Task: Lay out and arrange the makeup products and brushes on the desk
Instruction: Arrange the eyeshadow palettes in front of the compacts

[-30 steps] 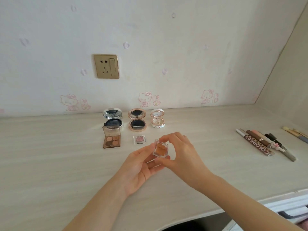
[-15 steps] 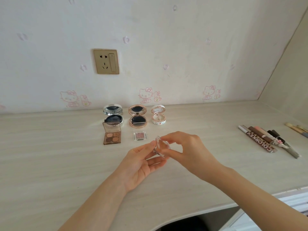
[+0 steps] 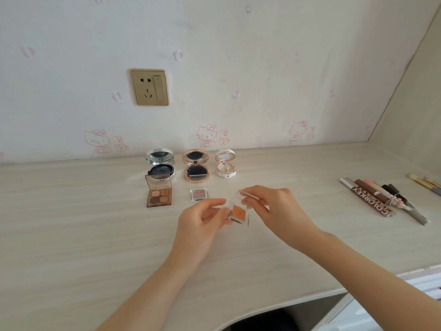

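Both hands hold a small clear case with an orange eyeshadow pan (image 3: 238,211) just above the desk (image 3: 71,235). My left hand (image 3: 202,225) pinches its base from the left. My right hand (image 3: 276,211) lifts its clear lid, which stands open. Behind it lie a small pink glitter eyeshadow (image 3: 200,194) and an open brown four-pan palette (image 3: 159,192). Three open round compacts stand in a row near the wall: silver (image 3: 160,163), rose-gold (image 3: 196,168), white floral (image 3: 225,163).
Several pencils and tubes (image 3: 377,198) lie side by side at the right, with brushes (image 3: 424,183) further right. A gold wall socket (image 3: 149,87) is above the compacts. The desk's front edge curves inward at the bottom, with a white drawer unit (image 3: 427,287) beneath the right side.
The orange eyeshadow case was held shut and turned between both hands; now its lid is lifted open by my right hand and the pan faces up.
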`<state>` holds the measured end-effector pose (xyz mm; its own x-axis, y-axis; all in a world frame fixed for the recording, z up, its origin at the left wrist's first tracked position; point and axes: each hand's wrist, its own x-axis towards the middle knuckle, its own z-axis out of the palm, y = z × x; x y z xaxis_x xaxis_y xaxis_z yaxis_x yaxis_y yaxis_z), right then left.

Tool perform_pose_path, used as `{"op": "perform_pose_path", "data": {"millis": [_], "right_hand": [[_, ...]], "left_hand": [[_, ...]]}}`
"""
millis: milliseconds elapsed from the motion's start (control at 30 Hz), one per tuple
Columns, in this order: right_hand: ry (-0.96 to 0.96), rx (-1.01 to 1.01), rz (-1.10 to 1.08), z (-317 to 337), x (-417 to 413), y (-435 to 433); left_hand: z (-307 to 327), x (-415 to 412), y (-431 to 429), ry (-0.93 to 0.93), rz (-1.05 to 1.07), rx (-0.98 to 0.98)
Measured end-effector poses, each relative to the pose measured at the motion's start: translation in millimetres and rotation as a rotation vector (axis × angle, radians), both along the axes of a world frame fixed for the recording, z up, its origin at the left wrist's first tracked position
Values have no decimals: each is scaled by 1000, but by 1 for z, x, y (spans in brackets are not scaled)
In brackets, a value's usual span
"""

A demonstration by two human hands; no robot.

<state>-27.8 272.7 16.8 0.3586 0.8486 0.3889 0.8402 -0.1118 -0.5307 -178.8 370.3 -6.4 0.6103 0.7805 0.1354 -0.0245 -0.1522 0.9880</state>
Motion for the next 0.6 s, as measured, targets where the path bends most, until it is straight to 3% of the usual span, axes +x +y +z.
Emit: {"op": "perform_pose_path", "data": {"millis": [133, 200, 467, 600], "right_hand": [[-32, -76, -20, -6, 8, 5], [-45, -104, -27, -9, 10, 7], [-253, -219, -39, -14, 7, 11], [-248, -240, -30, -17, 7, 13]], "left_hand": [[-17, -1, 6, 167, 37, 558], [-23, 1, 8, 219, 5, 728], [-32, 4, 12, 283, -33, 831], [-33, 5, 12, 299, -32, 831]]}}
